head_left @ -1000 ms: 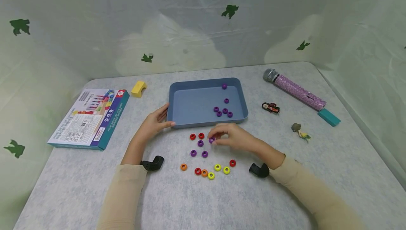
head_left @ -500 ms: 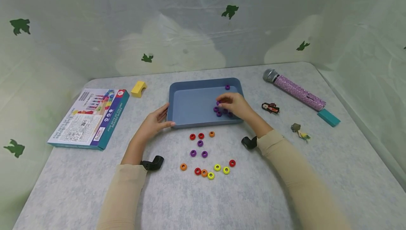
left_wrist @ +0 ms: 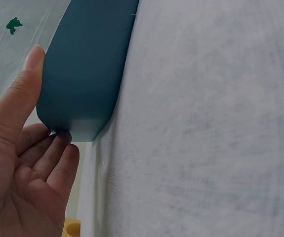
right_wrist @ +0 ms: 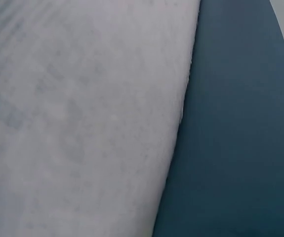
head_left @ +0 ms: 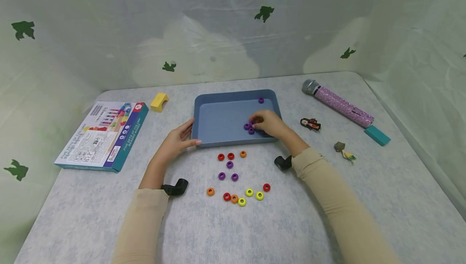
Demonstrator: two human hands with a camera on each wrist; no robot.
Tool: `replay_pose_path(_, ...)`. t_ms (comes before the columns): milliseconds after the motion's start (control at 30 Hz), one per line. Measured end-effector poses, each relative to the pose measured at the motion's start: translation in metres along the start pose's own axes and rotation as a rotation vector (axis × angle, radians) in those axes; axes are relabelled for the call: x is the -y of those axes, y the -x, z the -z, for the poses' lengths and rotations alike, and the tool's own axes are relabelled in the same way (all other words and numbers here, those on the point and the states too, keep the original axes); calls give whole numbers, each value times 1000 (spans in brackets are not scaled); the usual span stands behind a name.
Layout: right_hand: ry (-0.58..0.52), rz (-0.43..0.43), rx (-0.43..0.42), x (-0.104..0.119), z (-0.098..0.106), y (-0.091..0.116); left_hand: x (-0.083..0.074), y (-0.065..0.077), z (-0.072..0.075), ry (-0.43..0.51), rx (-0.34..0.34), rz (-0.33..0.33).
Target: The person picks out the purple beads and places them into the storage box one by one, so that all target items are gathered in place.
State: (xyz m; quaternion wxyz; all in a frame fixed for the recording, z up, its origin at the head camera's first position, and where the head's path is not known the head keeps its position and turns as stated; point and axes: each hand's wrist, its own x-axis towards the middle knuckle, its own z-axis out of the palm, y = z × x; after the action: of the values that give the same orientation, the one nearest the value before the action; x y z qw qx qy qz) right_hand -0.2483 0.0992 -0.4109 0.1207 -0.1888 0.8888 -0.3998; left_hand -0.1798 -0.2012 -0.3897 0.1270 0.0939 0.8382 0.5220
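My left hand (head_left: 176, 140) holds the near left corner of the blue-grey tray (head_left: 218, 139). In the left wrist view the thumb lies along one wall of the tray (left_wrist: 90, 64), while the curled fingers touch the adjoining side. My right hand (head_left: 271, 124) is inside the tray at its right, with a purple bead (head_left: 251, 124) between thumb and fingers. Two purple beads sit right beside those fingertips, and a lone purple bead (head_left: 261, 100) lies near the back wall. Other beads there are hidden by the hand. The right wrist view shows mostly the tray's outer wall (right_wrist: 235, 123) and tabletop.
In front of the tray lie loose red, orange, purple and yellow beads (head_left: 249, 192). A boxed bead set (head_left: 102, 136) and a yellow arch block (head_left: 159, 102) are at the left. A glittery microphone (head_left: 338, 100), teal block (head_left: 377, 135), small doll (head_left: 311, 124) and small trinket (head_left: 344, 151) lie right.
My right hand has carried a purple bead from the table into the tray, then lowered slightly, nudging a bead left. An orange bead it covered now shows. My left hand stays on the corner.
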Motion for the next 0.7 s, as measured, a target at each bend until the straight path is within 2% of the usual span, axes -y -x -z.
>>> replay_pose_path(100, -31, 17, -14, 3, 2, 5, 1, 0, 0, 1, 4, -8)
replay_pose_path(167, -58, 59, -22, 6, 2, 10, 1, -1, 0, 1, 5, -8)
replay_pose_path(367, -148, 294, -3, 29, -5, 37, 1, -1, 0, 3, 6, 1)
replay_pose_path(500, -176, 395, 67, 42, -18, 58, 1, -1, 0, 0, 8, 3)
replay_pose_path(700, -192, 395, 225, 45, -44, 79, 1, -1, 0, -9, 5, 0)
